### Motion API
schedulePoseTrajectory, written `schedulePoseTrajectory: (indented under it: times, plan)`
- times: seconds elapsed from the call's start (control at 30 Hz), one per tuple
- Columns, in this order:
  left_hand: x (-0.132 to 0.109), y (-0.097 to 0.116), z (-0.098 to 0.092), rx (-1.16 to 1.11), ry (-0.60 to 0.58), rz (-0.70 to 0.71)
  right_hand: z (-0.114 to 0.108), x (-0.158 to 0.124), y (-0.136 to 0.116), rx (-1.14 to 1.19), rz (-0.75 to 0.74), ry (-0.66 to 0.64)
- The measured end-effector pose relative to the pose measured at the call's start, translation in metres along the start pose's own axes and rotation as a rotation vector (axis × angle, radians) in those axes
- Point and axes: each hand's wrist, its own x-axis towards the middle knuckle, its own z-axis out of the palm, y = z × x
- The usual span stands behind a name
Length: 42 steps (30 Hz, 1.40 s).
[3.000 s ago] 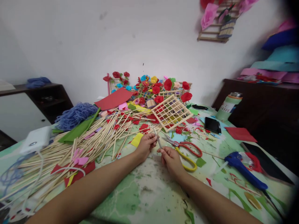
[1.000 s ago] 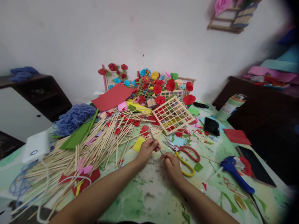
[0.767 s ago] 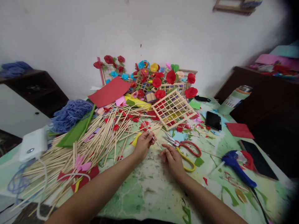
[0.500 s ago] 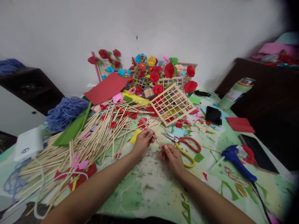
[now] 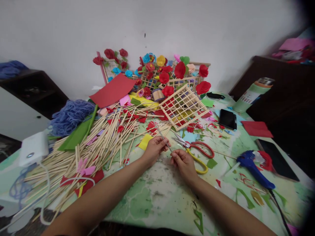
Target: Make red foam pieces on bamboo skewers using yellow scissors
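My left hand [image 5: 155, 150] pinches a thin bundle of grey wire-like strands [image 5: 161, 133], whose upper end fans out slightly toward the bamboo sticks. At its lower end, the fingertips of my right hand [image 5: 183, 162] are closed on the same strands. Both hands are raised a little over the table, close together. Right of them lie scissors [image 5: 200, 149] with one red and one yellow handle, blades parted. A yellow paper piece [image 5: 145, 142] is beside my left wrist, and a bamboo lattice [image 5: 183, 106] leans beyond my hands.
Loose bamboo sticks [image 5: 103, 147] spread over the left side, beside blue yarn [image 5: 72, 117] and a white box [image 5: 33, 149] with a cable. A blue glue gun [image 5: 256, 170], a phone [image 5: 227, 119] and a bottle [image 5: 253, 95] are at right. Paper flowers [image 5: 179, 70] stand at the back.
The view has shifted slightly. Both hands keep their pinch on the strands, and the right fingertips look a little closer to the left hand.
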Motion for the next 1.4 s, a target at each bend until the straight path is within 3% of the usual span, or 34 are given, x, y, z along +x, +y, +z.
schedulePoseTrajectory:
  times: [0.47,0.7,1.0,1.27,1.4]
  plan:
    - [-0.0003,0.0020,-0.0031,-0.056,-0.133,-0.142,-0.0009,-0.0014,-0.0005,-0.041,-0.033,-0.062]
    - [-0.0004,-0.0030,-0.0010,0.090,-0.030,-0.077,-0.0050,0.0002,0.0044,0.095,-0.049,-0.113]
    - [-0.0003,-0.0069,-0.0015,0.198,-0.017,-0.060,-0.0069,-0.0008,0.0024,-0.075,-0.061,-0.099]
    - [0.0032,-0.0025,-0.0041,-0.040,0.081,-0.043,-0.0062,-0.0008,0.0008,-0.101,-0.081,-0.081]
    - [0.0066,-0.0028,-0.0067,-0.094,0.131,-0.043,-0.0060,-0.0040,0.0003,-0.026,-0.090,-0.134]
